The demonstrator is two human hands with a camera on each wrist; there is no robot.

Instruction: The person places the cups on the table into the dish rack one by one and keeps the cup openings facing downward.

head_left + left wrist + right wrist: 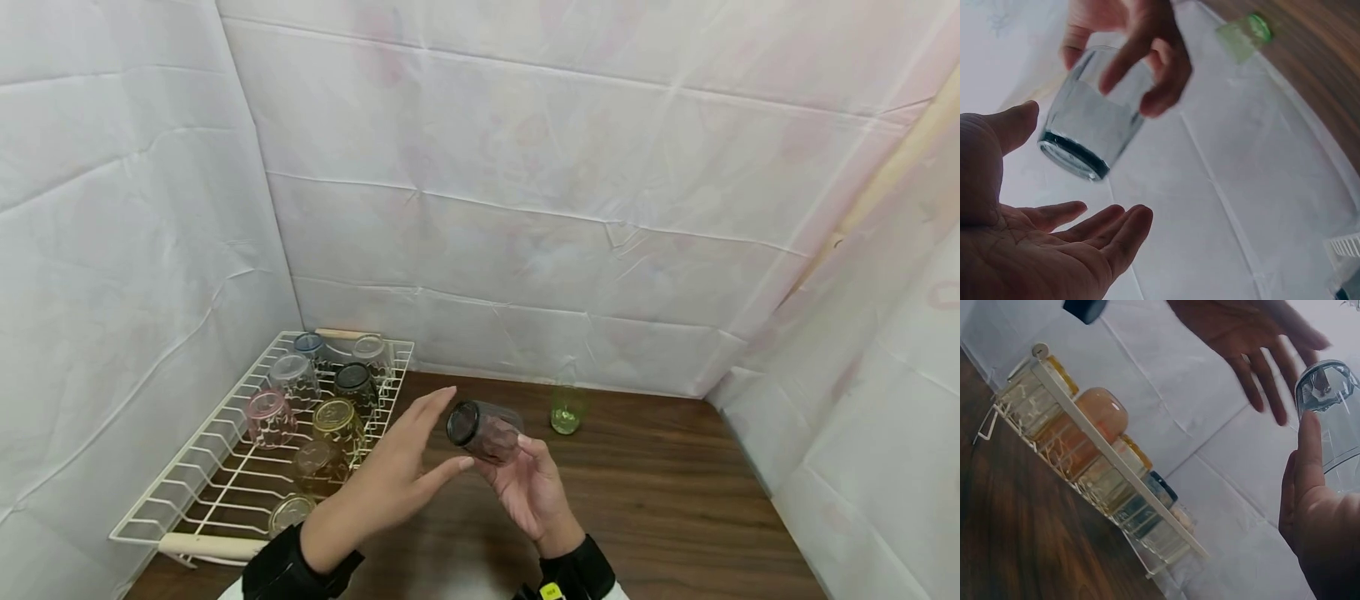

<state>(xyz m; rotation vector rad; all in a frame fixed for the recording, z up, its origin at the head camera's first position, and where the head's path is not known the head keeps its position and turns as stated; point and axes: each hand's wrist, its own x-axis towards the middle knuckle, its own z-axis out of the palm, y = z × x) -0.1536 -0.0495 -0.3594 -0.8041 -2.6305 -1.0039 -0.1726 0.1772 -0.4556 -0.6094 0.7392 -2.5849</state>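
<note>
My right hand (528,492) holds a grey-tinted glass tumbler (495,433) tilted on its side, thumb and fingers around its rim end. The thick dark base points towards my left hand (397,467). That hand is spread beside the base, thumb apart from the fingers. In the left wrist view, a gap shows between the tumbler (1088,115) and the left palm, which holds nothing. A green glass (566,418) stands on the table behind the right hand.
On the left is a white wire rack (1093,429) with a pale wooden handle (213,547). Several upside-down glasses stand in it, among them a pink glass (270,421), a yellow glass (335,417) and a dark glass (355,383). White sheeting (487,208) encloses the dark wooden table (660,500).
</note>
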